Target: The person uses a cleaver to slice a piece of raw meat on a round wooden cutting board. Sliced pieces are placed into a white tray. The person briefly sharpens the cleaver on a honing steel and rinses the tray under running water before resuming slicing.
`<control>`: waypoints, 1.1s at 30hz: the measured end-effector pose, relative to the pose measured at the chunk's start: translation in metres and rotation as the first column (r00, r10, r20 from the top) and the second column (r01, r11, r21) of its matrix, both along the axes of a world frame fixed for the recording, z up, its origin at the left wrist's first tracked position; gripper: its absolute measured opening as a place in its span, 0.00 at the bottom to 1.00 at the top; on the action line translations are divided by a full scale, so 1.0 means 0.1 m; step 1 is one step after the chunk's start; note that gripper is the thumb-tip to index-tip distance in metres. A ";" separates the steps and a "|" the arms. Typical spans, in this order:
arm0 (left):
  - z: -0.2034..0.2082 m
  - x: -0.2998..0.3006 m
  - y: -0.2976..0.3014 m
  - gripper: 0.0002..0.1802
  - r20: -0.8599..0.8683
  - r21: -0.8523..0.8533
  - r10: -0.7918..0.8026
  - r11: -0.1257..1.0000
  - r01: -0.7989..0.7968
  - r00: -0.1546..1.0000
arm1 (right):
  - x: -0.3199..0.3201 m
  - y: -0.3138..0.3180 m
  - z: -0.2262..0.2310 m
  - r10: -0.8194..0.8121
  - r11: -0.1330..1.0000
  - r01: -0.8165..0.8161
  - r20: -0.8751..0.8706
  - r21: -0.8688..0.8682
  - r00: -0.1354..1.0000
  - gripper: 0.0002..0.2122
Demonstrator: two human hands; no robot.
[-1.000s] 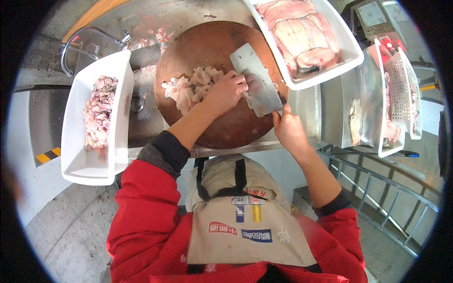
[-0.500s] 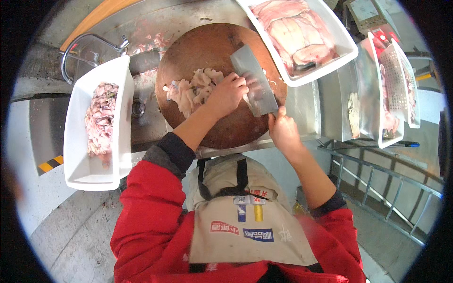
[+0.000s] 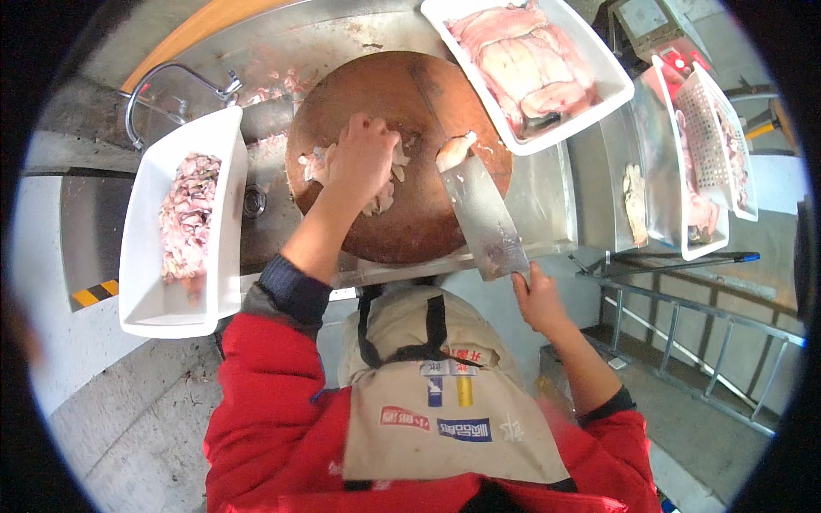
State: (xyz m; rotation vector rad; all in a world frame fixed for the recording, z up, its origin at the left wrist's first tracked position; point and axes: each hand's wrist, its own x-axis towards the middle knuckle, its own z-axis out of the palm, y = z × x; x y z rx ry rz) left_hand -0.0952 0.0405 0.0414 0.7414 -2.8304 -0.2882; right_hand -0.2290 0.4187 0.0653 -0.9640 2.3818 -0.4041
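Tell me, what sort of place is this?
Probably a kitchen or food-preparation area: there's a round chopping board, a cleaver in the right hand, and a white tub of what looks like raw meat.

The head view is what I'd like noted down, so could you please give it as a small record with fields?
Left hand: over cut meat, fingers curled; grip unclear
Right hand: gripping cleaver by its handle
Cleaver: blade partly over round board, a meat piece at its far end
Left tub: white, holding small pieces
Right tub: white, holding large pieces
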 end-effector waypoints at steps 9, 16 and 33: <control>-0.08 -0.18 0.42 0.11 -0.359 0.188 -0.031 0.977 0.104 0.933 | -0.59 -0.76 0.22 -0.107 0.993 0.111 0.102 -0.027 0.989 0.22; -0.43 -0.52 0.64 0.16 -0.428 0.165 -0.176 0.949 0.268 0.887 | -0.53 -0.71 0.18 0.022 1.000 -0.020 -0.077 0.022 0.997 0.23; -0.48 -0.52 0.47 0.12 -0.355 0.264 -0.193 0.918 0.296 0.915 | -0.55 -1.13 0.07 0.103 0.994 -0.106 -0.136 -0.008 0.985 0.17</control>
